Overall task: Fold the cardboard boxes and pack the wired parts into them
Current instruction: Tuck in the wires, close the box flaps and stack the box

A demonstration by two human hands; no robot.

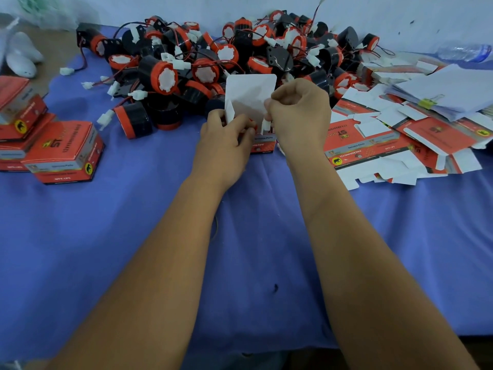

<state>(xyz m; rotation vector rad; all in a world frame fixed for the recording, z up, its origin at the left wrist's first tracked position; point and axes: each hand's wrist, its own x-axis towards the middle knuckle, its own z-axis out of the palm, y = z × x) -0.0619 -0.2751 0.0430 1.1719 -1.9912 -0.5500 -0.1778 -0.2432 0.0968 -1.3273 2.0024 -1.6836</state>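
Fingers (241, 126) of both hands seemingly pinch box (262, 144) flaps

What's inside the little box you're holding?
Not visible. The box sits between the left hand and right hand, and its raised white lid flap and the fingers cover the opening.

Single head view, forward and down — close over hands (262, 129)
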